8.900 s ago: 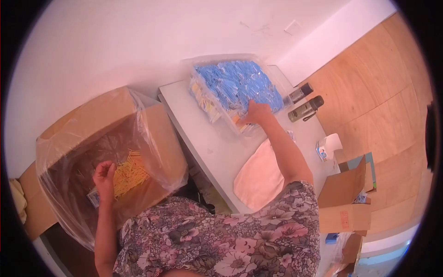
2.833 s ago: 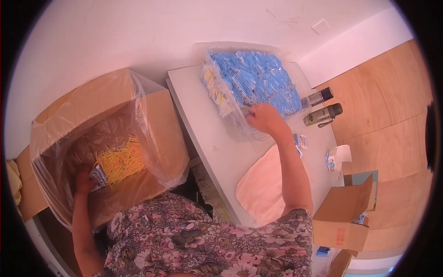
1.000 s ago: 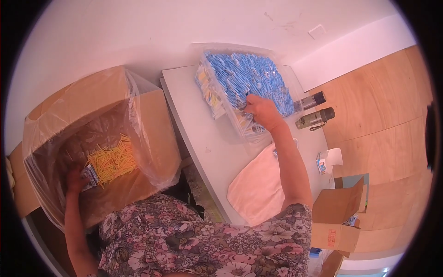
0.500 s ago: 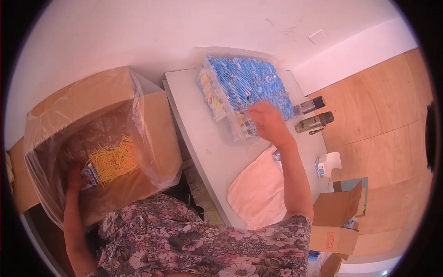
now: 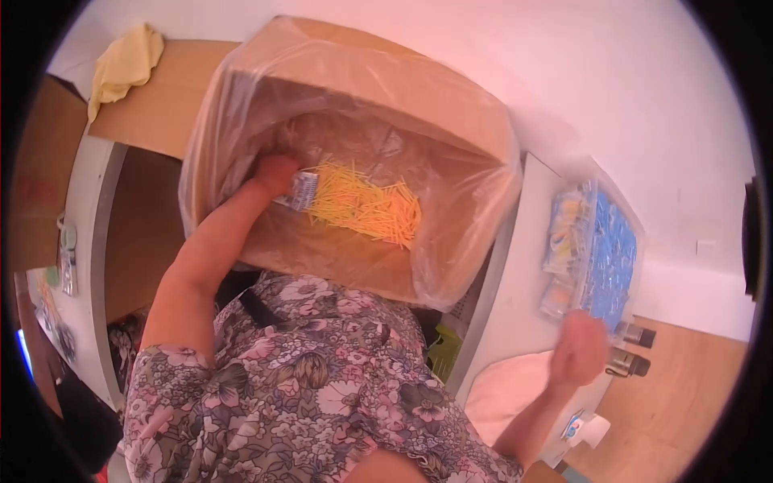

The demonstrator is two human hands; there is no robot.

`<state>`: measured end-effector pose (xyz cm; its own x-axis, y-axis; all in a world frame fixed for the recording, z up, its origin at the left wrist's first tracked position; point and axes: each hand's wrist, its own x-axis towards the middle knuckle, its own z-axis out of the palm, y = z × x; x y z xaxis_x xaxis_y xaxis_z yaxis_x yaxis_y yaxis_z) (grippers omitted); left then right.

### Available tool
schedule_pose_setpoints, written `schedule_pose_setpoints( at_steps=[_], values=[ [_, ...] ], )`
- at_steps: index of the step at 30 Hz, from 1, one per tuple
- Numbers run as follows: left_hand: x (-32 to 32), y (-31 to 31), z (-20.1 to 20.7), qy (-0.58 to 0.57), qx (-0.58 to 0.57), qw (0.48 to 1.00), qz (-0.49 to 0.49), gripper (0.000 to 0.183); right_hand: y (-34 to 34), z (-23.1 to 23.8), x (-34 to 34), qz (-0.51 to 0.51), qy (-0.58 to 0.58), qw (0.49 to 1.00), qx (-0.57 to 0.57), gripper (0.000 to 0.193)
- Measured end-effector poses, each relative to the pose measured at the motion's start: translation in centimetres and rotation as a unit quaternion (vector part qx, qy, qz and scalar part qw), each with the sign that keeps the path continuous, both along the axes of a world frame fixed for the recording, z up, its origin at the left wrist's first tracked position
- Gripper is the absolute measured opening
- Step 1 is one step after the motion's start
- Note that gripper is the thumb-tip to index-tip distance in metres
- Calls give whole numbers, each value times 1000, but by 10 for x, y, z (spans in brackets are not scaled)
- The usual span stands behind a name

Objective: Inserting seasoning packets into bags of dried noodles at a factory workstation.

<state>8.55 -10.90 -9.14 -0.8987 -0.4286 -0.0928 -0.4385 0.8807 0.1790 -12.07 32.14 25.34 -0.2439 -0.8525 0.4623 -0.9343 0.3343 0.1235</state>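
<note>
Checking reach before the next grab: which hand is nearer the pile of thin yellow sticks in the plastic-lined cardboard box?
Left. The left hand is inside the box, beside the yellow sticks. The right hand is over the white table, outside it.

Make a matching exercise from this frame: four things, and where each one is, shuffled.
Things:
1. left hand
2. right hand
3. yellow cloth
4. dark bottles

Places:
A. on the cardboard surface at the far left
B. standing on the white table, at its right edge
C. inside the plastic-lined cardboard box, at a packet beside the yellow sticks
D. over the white table, near the clear bag of blue packets

Pairs: 1-C, 2-D, 3-A, 4-B
</note>
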Motion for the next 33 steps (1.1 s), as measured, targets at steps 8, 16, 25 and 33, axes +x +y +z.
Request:
schedule_pose_setpoints(
  at_steps=[8, 16, 25, 33],
  values=[
    [-8, -1, 9, 38, 15, 999, 23, 13, -112, -89, 46, 200, -145, 969, 2, 19],
    [-20, 10, 25, 61, 73, 992, 84, 18, -166, -124, 38, 220, -229, 948, 3, 12],
    [-18, 5, 2, 110, 99, 987, 61, 17, -201, -165, 43, 183, -376, 906, 66, 9],
    [-29, 16, 69, 207, 201, 955, 63, 12, -231, -184, 38, 96, -364, 923, 77, 24]
  ],
)
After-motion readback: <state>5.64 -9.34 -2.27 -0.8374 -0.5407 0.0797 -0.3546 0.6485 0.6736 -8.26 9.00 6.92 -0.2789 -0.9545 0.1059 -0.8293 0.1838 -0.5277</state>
